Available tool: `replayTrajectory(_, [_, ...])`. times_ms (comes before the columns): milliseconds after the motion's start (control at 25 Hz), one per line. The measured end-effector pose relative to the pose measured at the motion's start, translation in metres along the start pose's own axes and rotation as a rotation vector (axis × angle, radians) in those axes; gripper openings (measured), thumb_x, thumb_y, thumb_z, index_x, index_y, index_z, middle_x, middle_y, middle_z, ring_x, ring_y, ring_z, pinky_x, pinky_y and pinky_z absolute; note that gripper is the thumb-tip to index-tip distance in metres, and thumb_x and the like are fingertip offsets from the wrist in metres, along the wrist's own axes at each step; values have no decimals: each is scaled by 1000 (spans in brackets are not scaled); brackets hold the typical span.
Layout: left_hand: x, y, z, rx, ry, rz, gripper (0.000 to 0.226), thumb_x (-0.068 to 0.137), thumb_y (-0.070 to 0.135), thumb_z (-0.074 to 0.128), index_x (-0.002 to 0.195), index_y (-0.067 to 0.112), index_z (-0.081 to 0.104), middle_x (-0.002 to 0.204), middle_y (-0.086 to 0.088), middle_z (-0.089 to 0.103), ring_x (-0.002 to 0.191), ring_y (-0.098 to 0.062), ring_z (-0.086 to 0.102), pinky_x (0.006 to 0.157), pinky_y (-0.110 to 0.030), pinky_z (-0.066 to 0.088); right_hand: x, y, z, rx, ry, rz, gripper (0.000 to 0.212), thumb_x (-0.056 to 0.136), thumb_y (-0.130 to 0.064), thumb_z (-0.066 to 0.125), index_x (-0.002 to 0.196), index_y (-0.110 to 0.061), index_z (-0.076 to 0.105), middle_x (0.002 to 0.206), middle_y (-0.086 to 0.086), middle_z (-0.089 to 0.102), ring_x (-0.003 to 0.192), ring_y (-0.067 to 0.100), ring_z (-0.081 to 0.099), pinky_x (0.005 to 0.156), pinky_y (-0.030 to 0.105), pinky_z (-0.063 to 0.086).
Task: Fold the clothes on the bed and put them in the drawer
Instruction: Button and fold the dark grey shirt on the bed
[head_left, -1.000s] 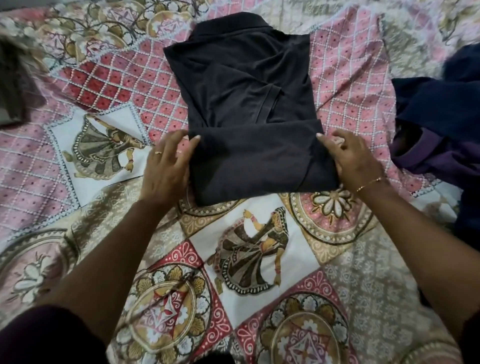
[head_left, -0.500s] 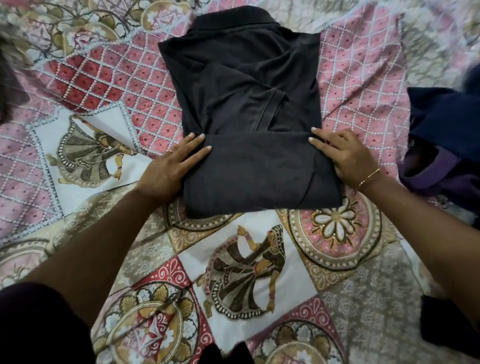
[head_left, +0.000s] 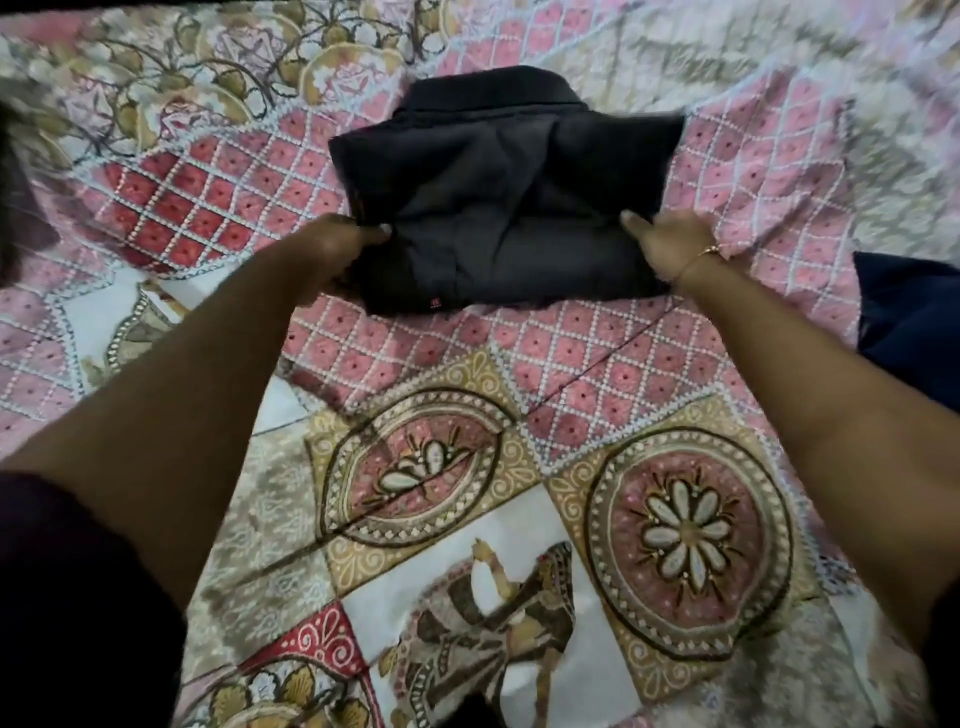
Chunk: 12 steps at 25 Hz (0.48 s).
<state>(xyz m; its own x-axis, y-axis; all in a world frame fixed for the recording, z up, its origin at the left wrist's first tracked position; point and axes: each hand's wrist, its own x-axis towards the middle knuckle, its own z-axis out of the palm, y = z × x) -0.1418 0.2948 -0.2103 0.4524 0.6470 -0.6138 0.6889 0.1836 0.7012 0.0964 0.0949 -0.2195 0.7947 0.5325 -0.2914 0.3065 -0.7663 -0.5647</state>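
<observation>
Two hands are showing in the head view, the only view I am getting. I am seeing the left hand gripping the left edge of the black shirt, thumb on top of the cloth and the other fingers tucked under or behind it. The right hand is holding the right edge of the same shirt, thumb lying on top of the fabric; I cannot tell how its remaining fingers are lying, as they are hidden behind the hand. A thin gold bracelet is sitting on the right wrist.

The black shirt is lying folded on the patterned bedspread, over the pink diamond-checked patch, with its collar at the far end and a small red mark showing near its front hem. I am noting motion blur across the whole frame, so the creases are reading soft.

Both forearms are reaching forward from the bottom corners, dark sleeves showing at the frame edges. A dark blue garment is lying at the right edge of the bed, well apart from the shirt. At the far left edge a dark shape is showing, too blurred for me to identify.
</observation>
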Motion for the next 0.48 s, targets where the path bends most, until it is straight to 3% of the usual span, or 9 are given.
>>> replayTrajectory(120, [13, 8, 14, 38, 336, 16, 48, 86, 45, 56, 107, 2, 61, 109, -13, 64, 88, -28, 61, 69, -31, 48, 10, -11, 7, -29, 112, 55, 53, 87, -54, 52, 69, -4, 56, 81, 21, 58, 91, 33, 56, 68, 34, 33])
replayTrajectory(160, [14, 10, 17, 61, 430, 62, 51, 84, 50, 56, 98, 1, 62, 101, -10, 64, 88, -27, 60, 72, -31, 48, 12, -15, 8, -23, 165, 49, 52, 84, -56, 55, 67, -7, 53, 79, 17, 57, 88, 32, 56, 66, 32, 31])
replayTrajectory(240, [14, 16, 24, 0, 508, 118, 47, 87, 51, 55, 94, 5, 62, 93, -6, 61, 87, -22, 59, 76, -32, 47, 22, -20, 11, 24, 218, 19, 47, 82, -53, 60, 86, -6, 63, 92, 14, 64, 92, 28, 58, 69, 31, 36])
replayTrajectory(320, [15, 21, 28, -1, 623, 191, 41, 96, 41, 45, 100, 4, 60, 97, -7, 62, 90, -23, 58, 77, -32, 44, 30, -25, 12, 110, 264, -61, 41, 85, -40, 62, 104, -3, 64, 98, 11, 65, 86, 18, 55, 70, 25, 36])
replayTrajectory(480, [18, 32, 27, -24, 867, 422, 29, 103, 28, 28, 92, 11, 48, 90, -7, 56, 76, -12, 43, 59, -25, 31, 34, -39, 8, 167, 557, -243, 32, 92, -26, 50, 106, 1, 58, 104, 16, 64, 92, 26, 56, 74, 29, 35])
